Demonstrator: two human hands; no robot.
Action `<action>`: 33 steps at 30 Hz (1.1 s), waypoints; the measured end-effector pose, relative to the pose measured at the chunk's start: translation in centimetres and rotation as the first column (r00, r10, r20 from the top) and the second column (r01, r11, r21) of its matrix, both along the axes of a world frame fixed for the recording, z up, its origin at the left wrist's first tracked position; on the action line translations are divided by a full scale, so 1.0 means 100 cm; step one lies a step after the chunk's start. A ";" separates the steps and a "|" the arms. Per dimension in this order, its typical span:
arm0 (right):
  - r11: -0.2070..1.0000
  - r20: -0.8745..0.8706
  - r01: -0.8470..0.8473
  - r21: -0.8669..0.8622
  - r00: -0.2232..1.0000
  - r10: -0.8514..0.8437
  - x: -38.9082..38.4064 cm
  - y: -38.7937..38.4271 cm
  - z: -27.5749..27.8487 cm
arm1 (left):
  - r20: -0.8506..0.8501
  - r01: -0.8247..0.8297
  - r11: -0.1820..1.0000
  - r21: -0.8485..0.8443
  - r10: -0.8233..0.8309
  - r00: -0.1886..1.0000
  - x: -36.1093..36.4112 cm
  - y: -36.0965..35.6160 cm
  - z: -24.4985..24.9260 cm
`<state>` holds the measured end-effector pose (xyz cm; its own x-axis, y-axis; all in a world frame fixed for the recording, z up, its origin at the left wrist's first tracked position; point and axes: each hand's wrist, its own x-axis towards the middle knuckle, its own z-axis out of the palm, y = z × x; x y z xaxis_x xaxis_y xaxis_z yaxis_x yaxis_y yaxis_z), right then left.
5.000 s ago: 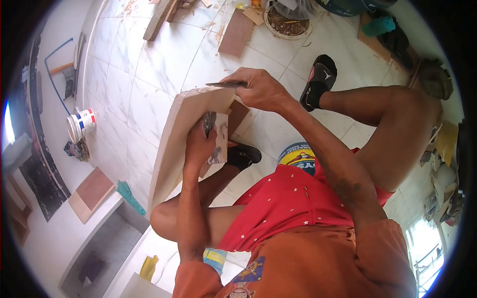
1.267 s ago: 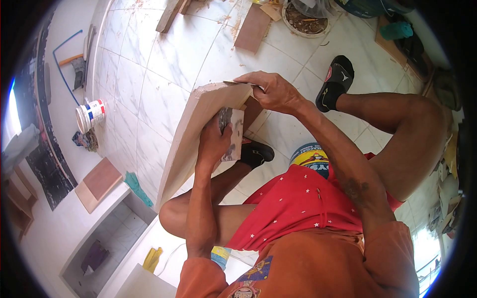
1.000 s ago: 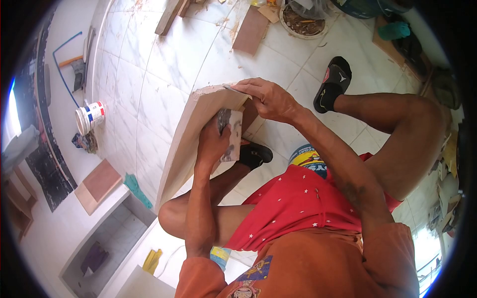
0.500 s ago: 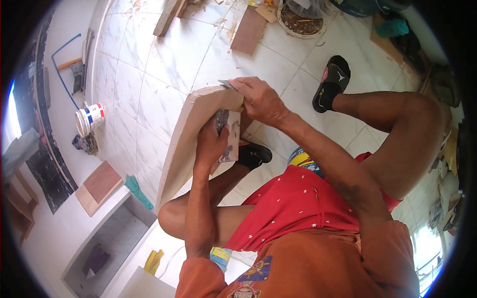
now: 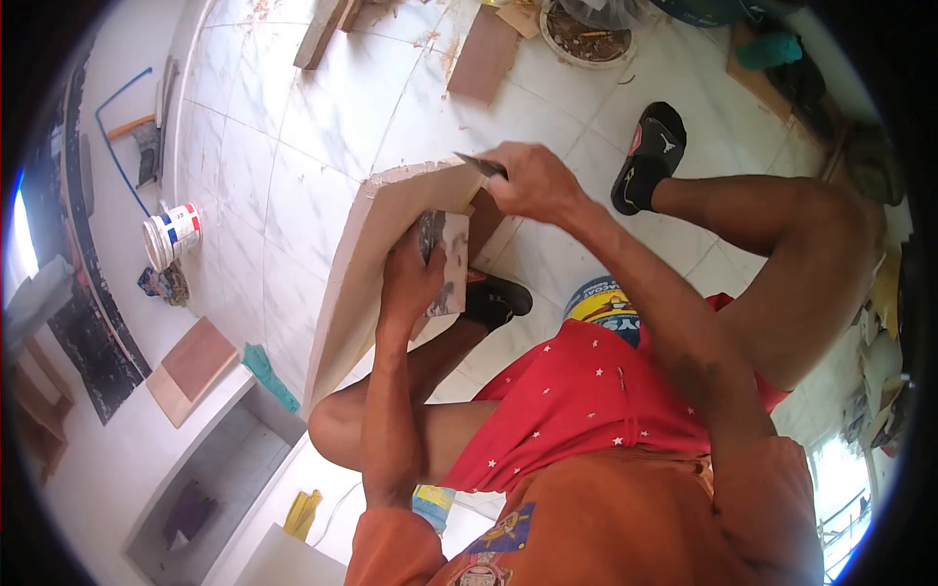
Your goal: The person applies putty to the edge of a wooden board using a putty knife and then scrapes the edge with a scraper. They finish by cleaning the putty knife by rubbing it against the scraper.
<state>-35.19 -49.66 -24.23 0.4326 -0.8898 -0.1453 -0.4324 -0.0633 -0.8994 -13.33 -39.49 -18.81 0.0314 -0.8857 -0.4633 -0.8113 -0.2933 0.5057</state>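
My right hand (image 5: 532,183) is closed around a putty knife (image 5: 477,163), its thin dark blade at the top end of a pale panel (image 5: 349,259). The panel stands tilted between my legs, its lower end by my left knee, with a rough, whitish top edge. My left hand (image 5: 408,278) grips a small putty-smeared board (image 5: 454,256) in front of the panel's inner face. Grey-black smears mark the board near my thumb. Part of the panel's inner side is hidden behind the board and my left arm.
A paint bucket (image 5: 598,305) is under me. On the tiled floor (image 5: 322,127) lie a brown wood piece (image 5: 484,57), a timber length (image 5: 320,34) and a round tub of debris (image 5: 586,39). A white bucket (image 5: 174,234) lies tipped at left, near a boxlike recess (image 5: 210,479).
My right hand has moved slightly right along the panel's top end, and the knife blade has turned, now showing dark. My left hand and the board have hardly moved.
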 end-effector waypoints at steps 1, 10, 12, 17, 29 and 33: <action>0.997 -0.057 -0.036 0.070 0.998 0.040 -0.003 -0.013 0.007 | 0.008 -0.002 1.000 0.005 0.002 1.000 -0.001 0.001 0.002; 0.911 -0.181 -0.333 0.241 0.907 0.380 0.000 -0.060 0.044 | 0.019 -0.006 0.999 -0.048 0.007 1.000 -0.006 -0.001 0.008; 0.914 -0.163 -0.350 0.205 0.909 0.384 0.000 -0.062 0.045 | 0.007 -0.015 0.999 -0.041 0.016 1.000 -0.006 -0.002 0.007; 0.952 -0.108 -0.305 -0.003 0.947 0.303 0.003 -0.057 0.034 | 0.036 -0.022 0.999 -0.045 0.023 0.999 -0.009 -0.002 0.010; 0.897 -0.079 -0.433 0.095 0.895 0.440 -0.007 -0.067 0.094 | 0.049 -0.012 0.999 -0.049 0.014 0.999 -0.007 -0.002 0.007; 0.894 -0.088 -0.446 0.044 0.890 0.448 -0.003 -0.068 0.093 | 0.028 -0.070 0.997 0.039 0.069 0.997 -0.012 -0.007 0.015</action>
